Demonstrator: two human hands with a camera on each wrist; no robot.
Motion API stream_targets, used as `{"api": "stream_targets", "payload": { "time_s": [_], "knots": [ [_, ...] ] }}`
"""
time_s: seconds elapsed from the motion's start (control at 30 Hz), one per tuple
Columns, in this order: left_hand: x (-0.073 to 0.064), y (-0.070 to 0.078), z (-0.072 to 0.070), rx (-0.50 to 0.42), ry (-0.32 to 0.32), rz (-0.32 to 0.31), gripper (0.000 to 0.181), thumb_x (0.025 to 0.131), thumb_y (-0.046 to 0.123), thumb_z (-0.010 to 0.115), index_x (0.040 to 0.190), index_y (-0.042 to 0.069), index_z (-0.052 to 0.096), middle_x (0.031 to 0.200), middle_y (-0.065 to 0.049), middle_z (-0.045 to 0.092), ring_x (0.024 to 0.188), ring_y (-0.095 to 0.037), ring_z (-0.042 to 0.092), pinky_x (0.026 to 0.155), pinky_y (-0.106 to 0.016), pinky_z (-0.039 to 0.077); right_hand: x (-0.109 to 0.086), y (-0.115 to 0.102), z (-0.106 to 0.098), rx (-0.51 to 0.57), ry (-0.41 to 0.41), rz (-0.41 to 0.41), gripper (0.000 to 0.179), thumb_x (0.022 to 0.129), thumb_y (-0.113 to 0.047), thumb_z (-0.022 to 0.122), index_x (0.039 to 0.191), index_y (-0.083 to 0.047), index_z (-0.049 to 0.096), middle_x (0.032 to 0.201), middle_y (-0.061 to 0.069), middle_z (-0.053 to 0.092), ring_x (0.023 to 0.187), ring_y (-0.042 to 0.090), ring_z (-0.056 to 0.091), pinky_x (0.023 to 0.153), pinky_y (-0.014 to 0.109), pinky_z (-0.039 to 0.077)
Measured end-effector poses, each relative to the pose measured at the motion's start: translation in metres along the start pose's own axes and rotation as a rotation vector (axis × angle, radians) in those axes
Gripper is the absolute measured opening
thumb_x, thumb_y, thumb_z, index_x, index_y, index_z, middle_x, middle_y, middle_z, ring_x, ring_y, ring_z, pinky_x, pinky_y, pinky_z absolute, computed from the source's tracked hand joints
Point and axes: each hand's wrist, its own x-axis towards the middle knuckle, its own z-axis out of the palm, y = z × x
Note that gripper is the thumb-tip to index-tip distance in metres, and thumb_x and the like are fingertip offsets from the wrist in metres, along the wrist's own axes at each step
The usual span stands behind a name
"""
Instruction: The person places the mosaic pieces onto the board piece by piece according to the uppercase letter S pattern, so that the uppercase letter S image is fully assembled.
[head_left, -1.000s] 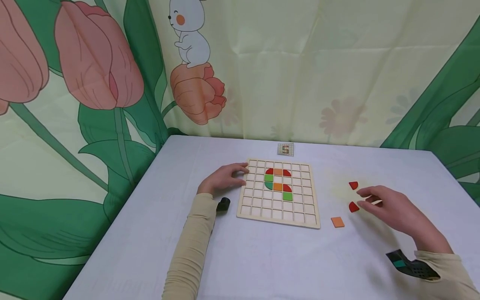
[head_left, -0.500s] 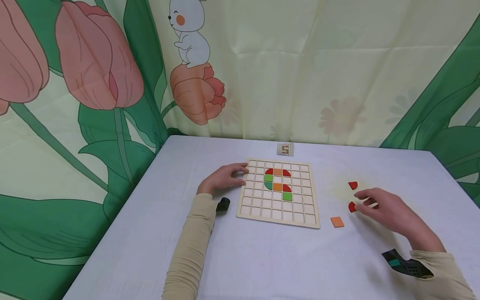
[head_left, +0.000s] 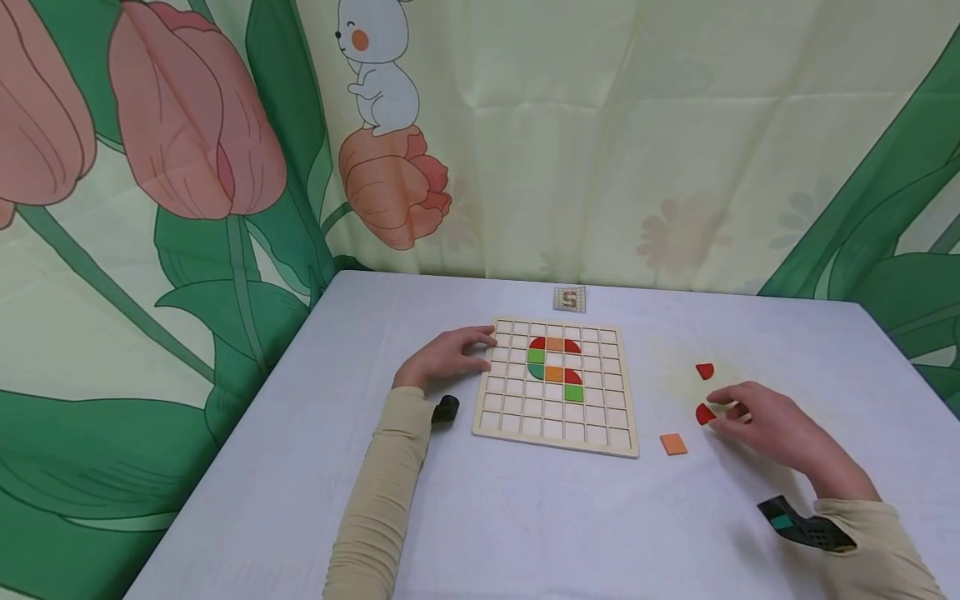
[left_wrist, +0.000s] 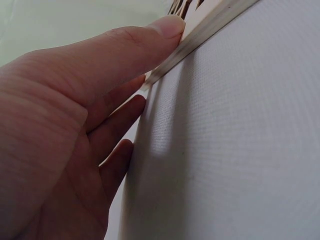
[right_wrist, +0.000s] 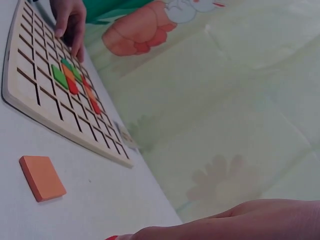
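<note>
A square wooden grid board [head_left: 525,417] lies on the table. In its cells sit red, orange, green and teal tiles [head_left: 554,373], forming an S-like shape. My left hand [head_left: 446,354] rests at the board's left edge, its thumb [left_wrist: 167,30] touching the wooden side and its fingers extended. To the right of the board my right hand [head_left: 765,421] is low over the table, thumb and index fingertips right at a red quarter-circle tile [head_left: 703,414]. Only a sliver of this red tile [right_wrist: 113,238] shows past the fingertip in the right wrist view.
Another red quarter-circle tile [head_left: 705,371] lies just behind the right hand's fingertips. An orange square tile [head_left: 673,444] is between board and hand, nearer the front. Beyond the board lies a small pattern card [head_left: 570,299]; a printed curtain [head_left: 555,167] hangs behind the table.
My right hand has moved slightly left, bringing its thumb and index fingertips to the nearer red tile, which stays in place. My left hand keeps its place at the board.
</note>
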Motion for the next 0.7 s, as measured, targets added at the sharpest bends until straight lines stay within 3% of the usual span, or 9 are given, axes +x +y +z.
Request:
{"api": "stream_targets", "payload": {
  "time_s": [0.7],
  "knots": [
    [-0.001, 0.001, 0.001, -0.006, 0.004, -0.022, 0.043, 0.088, 0.023, 0.074, 0.129, 0.017, 0.063, 0.153, 0.012, 0.039, 0.144, -0.011, 0.028, 0.116, -0.034, 0.026, 0.009, -0.003, 0.015, -0.021, 0.023, -0.027, 0.029, 0.082, -0.006, 0.076, 0.106, 0.004, 0.065, 0.091, 0.007, 0.062, 0.081, 0.023, 0.055, 0.070, 0.039, 0.052]
  ]
}}
